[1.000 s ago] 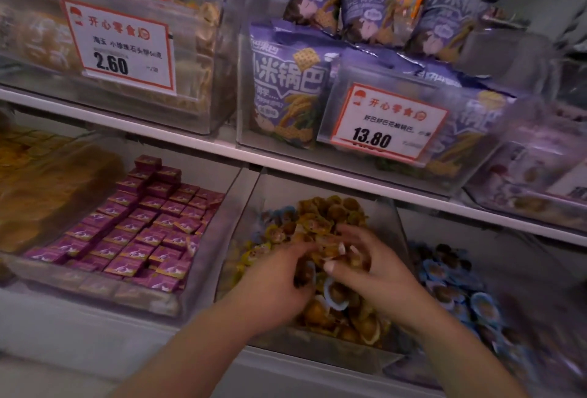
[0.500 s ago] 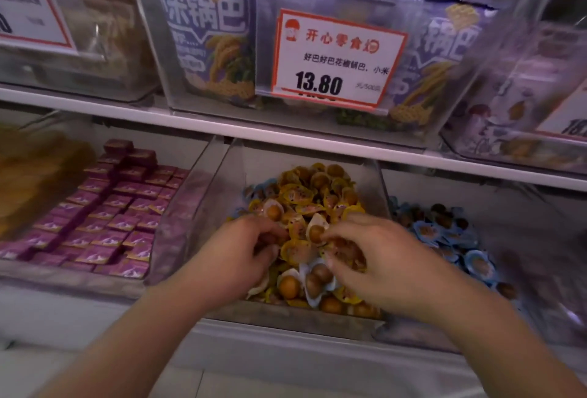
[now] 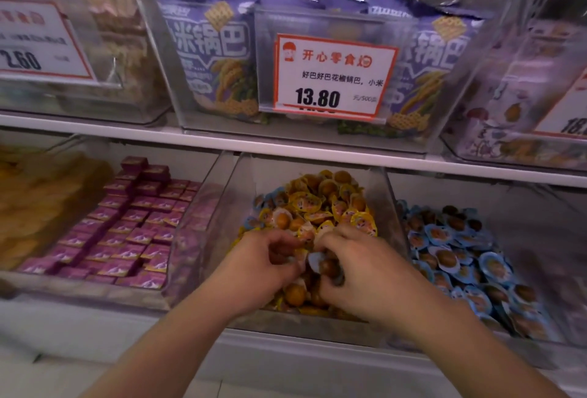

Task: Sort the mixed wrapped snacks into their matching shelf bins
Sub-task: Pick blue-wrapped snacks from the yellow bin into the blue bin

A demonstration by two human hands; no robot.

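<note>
Head view: both hands dig in the yellow-snack bin (image 3: 386, 204) — right hand (image 3: 362, 273) pinches a blue-wrapped snack (image 3: 320, 266), left hand (image 3: 259, 266) curled among yellow-wrapped snacks (image 3: 317, 207) — blue-snack bin (image 3: 521, 207) just right.

The left hand (image 3: 260, 266) and right hand (image 3: 362, 273) cover the front of the yellow snack pile (image 3: 320, 207), so what the curled fingers (image 3: 327, 240) hold beneath them cannot be fully made out; only a blue-edged wrapper (image 3: 319, 266) peeks between them. The left price card (image 3: 38, 45) is blurred and cut by the picture's edge. The right price card (image 3: 571, 111) is cut off too. The small print under 13.80 on the middle card (image 3: 333, 75) is too small to read. The yellow packs (image 3: 35, 204) at far left are a blur.
</note>
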